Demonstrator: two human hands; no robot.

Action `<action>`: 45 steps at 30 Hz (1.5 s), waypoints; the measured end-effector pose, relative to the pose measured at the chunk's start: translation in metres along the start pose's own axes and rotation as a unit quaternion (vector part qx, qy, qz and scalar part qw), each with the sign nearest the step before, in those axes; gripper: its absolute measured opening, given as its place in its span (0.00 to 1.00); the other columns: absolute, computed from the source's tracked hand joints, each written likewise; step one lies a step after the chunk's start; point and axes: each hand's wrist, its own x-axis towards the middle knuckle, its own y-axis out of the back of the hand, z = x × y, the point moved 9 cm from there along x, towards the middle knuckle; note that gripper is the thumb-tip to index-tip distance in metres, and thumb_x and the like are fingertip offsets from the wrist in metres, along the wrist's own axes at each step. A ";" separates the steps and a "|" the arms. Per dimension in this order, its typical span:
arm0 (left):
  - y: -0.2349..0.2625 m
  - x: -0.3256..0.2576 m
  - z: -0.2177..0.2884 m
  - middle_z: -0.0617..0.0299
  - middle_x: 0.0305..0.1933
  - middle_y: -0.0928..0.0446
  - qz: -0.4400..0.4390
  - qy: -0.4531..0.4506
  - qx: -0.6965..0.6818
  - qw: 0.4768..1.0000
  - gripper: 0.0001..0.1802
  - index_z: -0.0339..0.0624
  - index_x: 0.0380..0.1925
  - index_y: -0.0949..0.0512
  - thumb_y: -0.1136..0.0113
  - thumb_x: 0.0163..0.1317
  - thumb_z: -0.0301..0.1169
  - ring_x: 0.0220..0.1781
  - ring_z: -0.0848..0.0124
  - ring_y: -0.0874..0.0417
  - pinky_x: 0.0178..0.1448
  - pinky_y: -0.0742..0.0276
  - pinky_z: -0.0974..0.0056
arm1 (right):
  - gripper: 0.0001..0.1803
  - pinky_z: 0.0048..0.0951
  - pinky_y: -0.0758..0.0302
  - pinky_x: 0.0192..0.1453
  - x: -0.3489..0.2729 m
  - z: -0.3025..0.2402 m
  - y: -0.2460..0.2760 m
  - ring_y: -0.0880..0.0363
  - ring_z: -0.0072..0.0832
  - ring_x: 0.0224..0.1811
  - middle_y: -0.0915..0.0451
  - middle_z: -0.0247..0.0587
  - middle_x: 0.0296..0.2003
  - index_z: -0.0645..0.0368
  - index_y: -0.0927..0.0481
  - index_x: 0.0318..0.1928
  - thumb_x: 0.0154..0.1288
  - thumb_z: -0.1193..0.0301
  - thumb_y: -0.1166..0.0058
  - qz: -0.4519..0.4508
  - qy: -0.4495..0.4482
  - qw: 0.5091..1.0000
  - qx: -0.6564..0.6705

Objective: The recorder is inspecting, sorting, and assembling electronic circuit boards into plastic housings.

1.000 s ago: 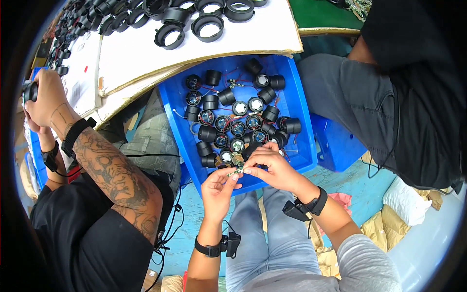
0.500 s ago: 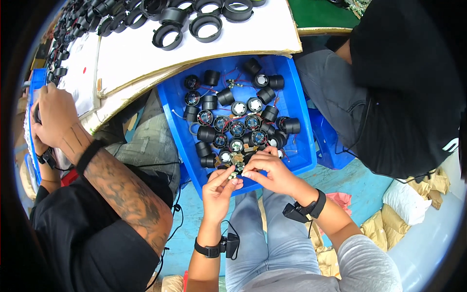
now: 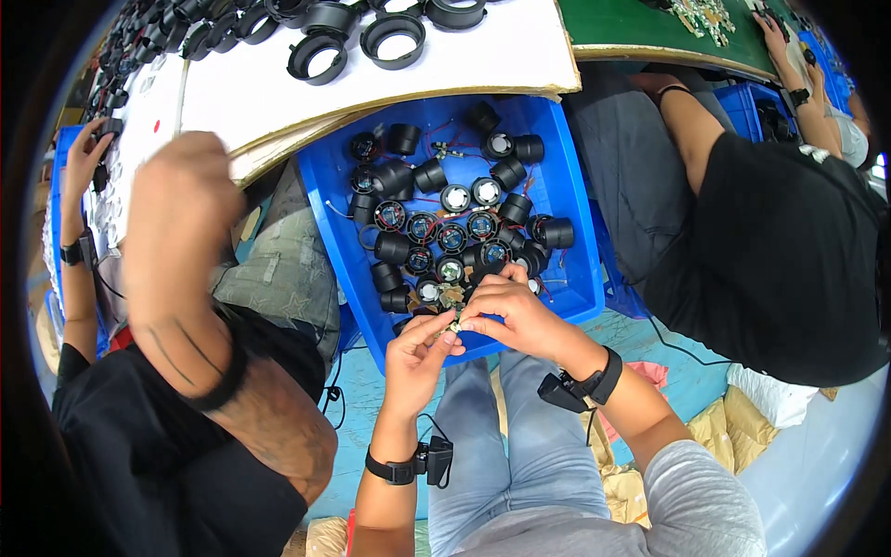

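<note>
Co-worker's hand (image 3: pixel 181 213) has swung closer to the blue bin (image 3: pixel 577 283). Left hand (image 3: pixel 418 357) pinches small circuit board (image 3: pixel 455 327) over bin's near side; right hand (image 3: pixel 510 316) fingertips at it, can't tell if gripping.

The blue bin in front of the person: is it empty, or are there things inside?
The blue bin is not empty: many black cylindrical parts lie inside, between bare blue patches.

– Holding what in the left hand (image 3: pixel 418 355)?
– Pinching a small pale part (image 3: pixel 455 327) between thumb and finger, with the right hand (image 3: pixel 512 311) close beside it.
– And leaning over what?
– Over a blue bin (image 3: pixel 581 269) holding black cylinders (image 3: pixel 393 247), near a white table (image 3: pixel 487 67) bearing black rings (image 3: pixel 397 64).
</note>
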 end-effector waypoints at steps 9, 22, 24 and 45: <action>0.001 0.000 0.003 0.62 0.32 0.28 0.005 0.014 0.086 0.996 0.08 0.31 0.36 0.21 0.42 0.55 0.16 0.32 0.76 0.22 0.39 0.20 0.72 | 0.04 0.31 0.48 0.49 0.002 -0.008 -0.005 0.29 0.21 0.34 0.23 0.26 0.26 0.52 0.20 0.30 0.55 0.67 0.41 -0.090 0.028 0.995 -0.042; -0.011 0.008 0.019 0.59 0.33 0.25 -0.004 -0.007 0.059 0.998 0.09 0.30 0.37 0.21 0.42 0.54 0.15 0.33 0.71 0.19 0.39 0.20 0.69 | 0.06 0.30 0.44 0.49 0.005 0.014 0.004 0.27 0.20 0.30 0.21 0.28 0.24 0.52 0.18 0.28 0.53 0.65 0.39 -0.072 -0.044 0.987 0.140; -0.016 0.013 0.021 0.59 0.35 0.25 -0.026 -0.022 0.059 0.998 0.11 0.31 0.39 0.22 0.42 0.54 0.15 0.34 0.71 0.19 0.41 0.20 0.69 | 0.04 0.28 0.44 0.48 0.005 0.012 0.010 0.27 0.19 0.31 0.22 0.28 0.24 0.54 0.17 0.28 0.54 0.68 0.39 -0.038 -0.033 0.991 0.120; 0.079 0.005 -0.026 0.54 0.47 0.25 0.190 0.001 0.027 0.981 0.20 0.33 0.49 0.30 0.41 0.55 0.19 0.50 0.68 0.24 0.54 0.28 0.68 | 0.12 0.22 0.28 0.43 0.122 -0.020 0.304 0.24 0.24 0.38 0.21 0.41 0.40 0.67 0.23 0.44 0.62 0.73 0.47 0.501 0.158 0.834 -0.171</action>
